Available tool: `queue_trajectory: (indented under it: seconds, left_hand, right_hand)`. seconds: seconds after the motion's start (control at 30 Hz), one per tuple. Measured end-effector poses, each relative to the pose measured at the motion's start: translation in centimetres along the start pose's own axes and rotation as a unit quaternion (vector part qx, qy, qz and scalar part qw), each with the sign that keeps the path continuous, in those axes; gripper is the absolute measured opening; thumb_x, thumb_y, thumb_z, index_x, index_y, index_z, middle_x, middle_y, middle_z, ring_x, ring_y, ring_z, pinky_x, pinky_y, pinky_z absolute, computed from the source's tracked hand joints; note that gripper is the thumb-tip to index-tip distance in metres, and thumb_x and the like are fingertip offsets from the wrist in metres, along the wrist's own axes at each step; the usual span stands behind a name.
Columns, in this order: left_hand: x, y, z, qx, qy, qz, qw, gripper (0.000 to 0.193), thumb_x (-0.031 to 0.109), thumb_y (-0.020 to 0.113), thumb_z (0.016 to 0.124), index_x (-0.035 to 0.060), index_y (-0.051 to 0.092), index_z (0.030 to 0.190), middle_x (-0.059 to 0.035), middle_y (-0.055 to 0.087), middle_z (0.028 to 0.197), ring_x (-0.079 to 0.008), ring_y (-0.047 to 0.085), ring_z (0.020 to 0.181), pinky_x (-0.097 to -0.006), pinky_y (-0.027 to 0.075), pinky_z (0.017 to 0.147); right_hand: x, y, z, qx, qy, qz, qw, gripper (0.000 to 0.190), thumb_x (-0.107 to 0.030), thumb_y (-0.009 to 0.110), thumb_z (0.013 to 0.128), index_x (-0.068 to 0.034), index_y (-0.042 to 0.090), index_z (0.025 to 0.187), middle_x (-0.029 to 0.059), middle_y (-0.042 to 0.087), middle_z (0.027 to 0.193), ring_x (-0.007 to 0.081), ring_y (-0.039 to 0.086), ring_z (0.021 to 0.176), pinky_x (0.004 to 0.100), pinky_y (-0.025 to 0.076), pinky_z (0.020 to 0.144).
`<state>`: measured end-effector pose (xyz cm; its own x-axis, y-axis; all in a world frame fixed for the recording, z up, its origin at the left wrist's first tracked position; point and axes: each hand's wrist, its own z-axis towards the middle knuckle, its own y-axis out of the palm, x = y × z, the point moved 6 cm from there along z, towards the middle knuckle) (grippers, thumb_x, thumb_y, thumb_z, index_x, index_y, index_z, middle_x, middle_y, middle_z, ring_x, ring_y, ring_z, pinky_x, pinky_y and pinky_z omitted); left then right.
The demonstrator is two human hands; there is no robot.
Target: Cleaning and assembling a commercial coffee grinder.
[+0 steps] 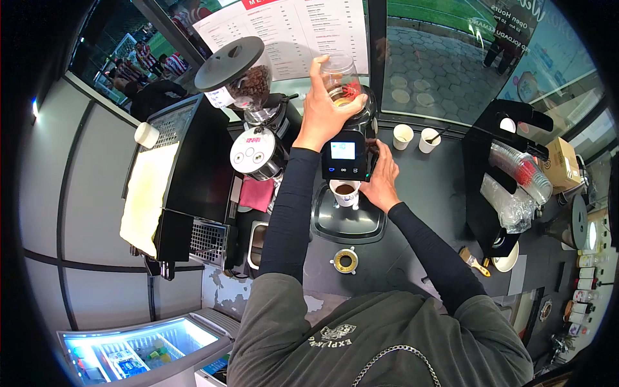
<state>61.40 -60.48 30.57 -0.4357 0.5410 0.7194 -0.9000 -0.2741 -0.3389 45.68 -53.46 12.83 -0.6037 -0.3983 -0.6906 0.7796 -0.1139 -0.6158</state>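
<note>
My left hand (326, 109) is wrapped around a clear plastic cup (341, 67) with a red print, at the top of a black electric coffee grinder (333, 169). Whether the cup rests on the grinder is hidden by the hand. Along the grinder's lower right side lies my right hand (384, 179), its fingertips partly hidden. The grinder's small screen (343, 150) is lit. Below its head stands a white cup (345, 198) with dark brown coffee inside, on a black grinder tray (348, 232). A metal dosing ring (345, 261) sits nearer my body.
A second grinder (256, 155) with a bean hopper (249, 84) stands left, beside a black espresso machine (193, 169). Two paper cups (403, 137) are by the window. Stacked plastic cups (522, 171), a brush (473, 261) and a black organiser (483, 193) are right.
</note>
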Motion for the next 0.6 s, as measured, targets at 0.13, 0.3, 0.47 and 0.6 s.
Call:
queue_trajectory:
  seconds: [0.13,0.3,0.47,0.6]
  left_hand:
    - [-0.04,-0.04,0.33,-0.011,0.011,0.023,1.0,0.105,0.021,0.09,0.079,0.0166,0.015,0.154,-0.0237,0.062,0.126,-0.0295,0.069,0.112,-0.0397,0.058,0.097]
    - [-0.44,0.01,0.37,-0.014,0.005,0.03,0.999,0.105,0.021,0.089,0.079,0.0171,0.015,0.154,-0.023,0.062,0.126,-0.0287,0.071,0.108,-0.0387,0.059,0.095]
    - [-0.53,0.1,0.24,-0.013,0.006,0.027,1.0,0.105,0.021,0.09,0.079,0.0174,0.015,0.153,-0.0227,0.062,0.126,-0.0286,0.072,0.107,-0.0382,0.059,0.094]
    - [-0.59,-0.04,0.22,0.001,0.009,0.013,1.0,0.103,0.028,0.091,0.077,0.0164,0.021,0.152,-0.0245,0.066,0.12,-0.0346,0.072,0.106,-0.0437,0.059,0.091]
  right_hand:
    - [-0.34,-0.23,0.25,0.008,-0.008,0.002,1.0,0.125,-0.013,0.09,0.063,-0.008,0.013,0.161,0.0211,0.026,0.159,0.0408,0.029,0.148,0.0537,0.02,0.116]
    - [-0.17,-0.04,0.29,0.003,-0.001,0.002,1.0,0.125,-0.015,0.091,0.063,-0.009,0.013,0.161,0.0213,0.027,0.159,0.0406,0.03,0.147,0.0532,0.021,0.116]
    - [-0.09,0.03,0.26,0.01,-0.004,0.007,1.0,0.126,-0.014,0.091,0.062,-0.009,0.013,0.161,0.0214,0.027,0.159,0.0405,0.03,0.147,0.0535,0.021,0.116]
    - [-0.05,0.03,0.18,0.007,0.0,0.009,1.0,0.127,-0.013,0.091,0.061,-0.009,0.013,0.161,0.0208,0.027,0.159,0.0404,0.031,0.147,0.0535,0.021,0.115]
